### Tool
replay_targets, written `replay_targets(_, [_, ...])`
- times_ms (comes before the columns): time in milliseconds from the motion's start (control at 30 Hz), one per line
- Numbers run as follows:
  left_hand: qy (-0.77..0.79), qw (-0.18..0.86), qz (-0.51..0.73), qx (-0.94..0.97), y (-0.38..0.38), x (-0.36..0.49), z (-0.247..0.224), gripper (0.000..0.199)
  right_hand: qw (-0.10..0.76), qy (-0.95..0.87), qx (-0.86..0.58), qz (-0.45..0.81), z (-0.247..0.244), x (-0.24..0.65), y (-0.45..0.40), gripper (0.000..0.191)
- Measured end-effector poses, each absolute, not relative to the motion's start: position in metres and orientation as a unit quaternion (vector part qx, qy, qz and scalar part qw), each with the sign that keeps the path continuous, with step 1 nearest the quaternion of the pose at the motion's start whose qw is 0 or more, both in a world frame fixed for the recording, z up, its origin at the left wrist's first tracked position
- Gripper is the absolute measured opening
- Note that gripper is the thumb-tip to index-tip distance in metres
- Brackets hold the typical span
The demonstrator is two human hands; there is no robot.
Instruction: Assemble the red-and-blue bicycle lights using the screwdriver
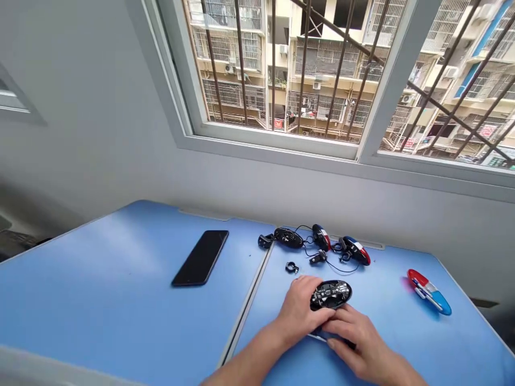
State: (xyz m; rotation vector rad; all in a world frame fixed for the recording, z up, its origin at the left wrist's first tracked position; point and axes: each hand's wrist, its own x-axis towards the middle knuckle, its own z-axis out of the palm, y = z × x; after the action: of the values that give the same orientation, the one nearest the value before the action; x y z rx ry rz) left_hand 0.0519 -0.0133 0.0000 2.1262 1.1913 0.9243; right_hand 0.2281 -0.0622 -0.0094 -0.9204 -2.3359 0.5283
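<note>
Case (337, 291) and left hand (301, 306) touched near the front of the blue table (120, 300). The case was black and oval, with its inside facing up and small shiny parts showing.

With the case as the middle of a clock, and twelve toward the window (277, 137), the left hand was at eight o'clock. It was half curled, thumb across the near side, and seemed to have hold of the case. The right hand (360, 335) was at five o'clock, fingers bent and a bit apart, by the near edge. Something dark (351, 344) showed between its thumb and fingers, but how tightly they gripped it, I could not tell.

A soft hold on the rim seemed best, with the left hand keeping the case steady and the right fingers going slowly. Poking the shiny parts or pushing hard could have hurt them.

A small black ring (295, 268) lay near, at ten o'clock. Oval gadgets (288, 237) with wires lay from eleven to one. Well apart, a red and blue cover (440, 303) was at three, and a black phone (200, 257) between nine and ten.
</note>
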Motion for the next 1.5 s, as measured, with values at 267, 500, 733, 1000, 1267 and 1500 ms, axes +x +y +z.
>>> replay_targets(267, [0.453,0.259,0.290,0.803,-0.008,0.051,-0.002,0.024,0.430,-0.799,-0.395,0.143,-0.016,0.246,-0.067,0.017])
replay_targets(500, [0.424,0.184,0.291,0.837,-0.016,0.043,0.007,0.044,0.461,-0.782,-0.417,0.045,-0.023,0.251,-0.054,0.027])
replay_targets(733, [0.491,-0.079,0.469,0.730,-0.007,-0.071,0.066,0.031,0.459,-0.763,-0.454,0.041,-0.036,0.259,-0.049,0.023])
replay_targets(1000, [0.765,0.018,0.110,0.635,0.055,-0.189,0.032,0.055,0.428,-0.744,-0.506,0.086,-0.047,0.264,-0.042,0.015])
replay_targets(1267, [0.754,0.034,0.039,0.654,0.072,-0.176,0.018,0.055,0.410,-0.747,-0.515,0.093,-0.045,0.265,-0.041,0.018])
replay_targets(1500, [0.749,-0.006,0.134,0.649,0.067,-0.179,0.036,0.053,0.428,-0.745,-0.504,0.091,-0.042,0.263,-0.042,0.018])
